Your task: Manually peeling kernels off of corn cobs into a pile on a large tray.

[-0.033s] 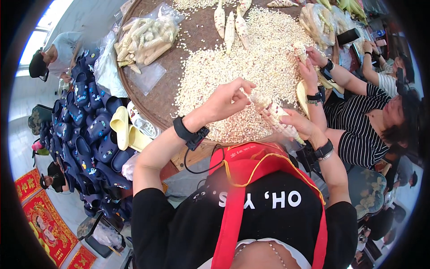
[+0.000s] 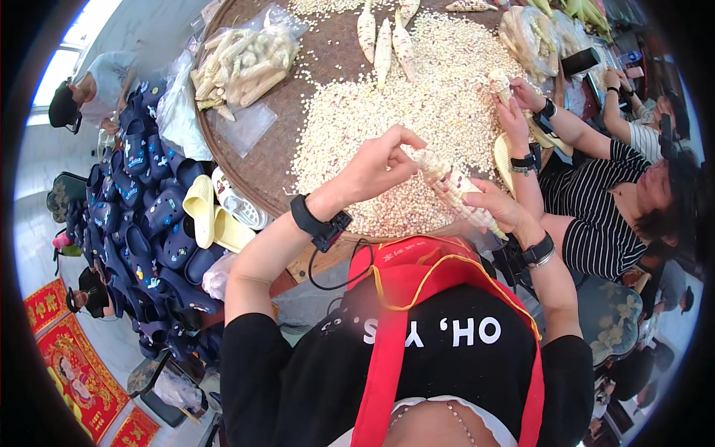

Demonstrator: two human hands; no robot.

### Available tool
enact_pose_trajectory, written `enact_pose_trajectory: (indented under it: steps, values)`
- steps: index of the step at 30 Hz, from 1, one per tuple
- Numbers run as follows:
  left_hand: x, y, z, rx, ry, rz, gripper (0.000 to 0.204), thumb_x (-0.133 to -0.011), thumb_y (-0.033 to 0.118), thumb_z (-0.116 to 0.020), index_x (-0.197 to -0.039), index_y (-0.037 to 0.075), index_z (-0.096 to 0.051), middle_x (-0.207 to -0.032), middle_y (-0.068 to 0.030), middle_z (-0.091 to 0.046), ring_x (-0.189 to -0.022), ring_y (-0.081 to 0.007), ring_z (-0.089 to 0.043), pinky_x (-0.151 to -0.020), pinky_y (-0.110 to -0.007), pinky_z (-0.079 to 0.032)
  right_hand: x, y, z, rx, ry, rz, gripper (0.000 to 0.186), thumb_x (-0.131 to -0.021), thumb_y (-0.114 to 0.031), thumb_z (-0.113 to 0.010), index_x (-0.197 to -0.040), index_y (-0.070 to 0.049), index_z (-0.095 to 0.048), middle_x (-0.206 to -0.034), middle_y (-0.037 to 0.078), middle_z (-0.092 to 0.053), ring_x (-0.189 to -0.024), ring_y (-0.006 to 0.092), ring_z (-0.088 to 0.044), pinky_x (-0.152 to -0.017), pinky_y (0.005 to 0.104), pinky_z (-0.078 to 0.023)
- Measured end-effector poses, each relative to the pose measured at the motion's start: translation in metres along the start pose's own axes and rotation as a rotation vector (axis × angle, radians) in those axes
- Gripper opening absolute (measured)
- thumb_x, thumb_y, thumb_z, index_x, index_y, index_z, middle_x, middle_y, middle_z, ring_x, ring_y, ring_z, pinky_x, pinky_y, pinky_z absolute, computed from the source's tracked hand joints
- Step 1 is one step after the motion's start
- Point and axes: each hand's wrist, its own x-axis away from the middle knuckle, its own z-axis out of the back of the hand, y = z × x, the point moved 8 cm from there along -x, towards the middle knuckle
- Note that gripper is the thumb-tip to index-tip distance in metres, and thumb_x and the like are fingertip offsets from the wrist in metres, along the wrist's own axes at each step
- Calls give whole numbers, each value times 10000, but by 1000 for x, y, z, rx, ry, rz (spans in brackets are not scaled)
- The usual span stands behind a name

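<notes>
My right hand (image 2: 497, 207) is closed around the lower part of a corn cob (image 2: 449, 186) with pale and dark red kernels. The cob slants over the near edge of a large round brown tray (image 2: 257, 173). At the cob's upper end, my left hand (image 2: 381, 164) is curled, its thumb and forefinger pinched against the tip. Loose corn kernels (image 2: 372, 119) lie spread in a thick layer beneath both hands. Several whole corn cobs (image 2: 383, 56) rest on the kernels at the far side.
A clear bag of stripped cobs (image 2: 246, 63) sits at the tray's far left. Navy clogs (image 2: 160, 223) are heaped to my left, beside yellow clogs (image 2: 199, 208). On my right, a person in a striped shirt (image 2: 596, 201) holds another cob (image 2: 500, 83) over the tray.
My left hand and forearm have shifted very slightly at the cob's tip. My right hand and the cob stay in place.
</notes>
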Motion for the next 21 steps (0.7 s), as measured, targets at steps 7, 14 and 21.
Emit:
enact_pose_trajectory:
  steps: [7, 14, 21]
  values:
    - [-10, 6, 2, -162, 100, 30, 312, -743, 73, -707, -1035, 52, -599, -847, -27, -574, -675, -66, -508, -619, -204, -435, 0, -24, -15, 92, 74, 115, 440, -831, -203, -627, -1200, -8, -487, -892, 28, -600, -654, 57, -569, -513, 175, -465]
    - [-13, 15, -4, -178, 105, -114, 292, -730, 31, -674, -1011, 58, -600, -932, -51, -583, -746, -126, -556, -631, -229, -470, 8, -26, -19, 75, 120, 103, 445, -833, -201, -633, -1200, 2, -485, -932, 44, -611, -736, 71, -584, -595, 209, -483]
    - [-14, 33, -7, -308, 191, -324, 239, -696, -35, -621, -920, 48, -622, -950, -101, -618, -769, -202, -629, -622, -274, -519, 7, -25, -17, 98, 181, 108, 448, -833, -243, -634, -1192, -17, -490, -850, 22, -614, -627, 51, -577, -416, 163, -422]
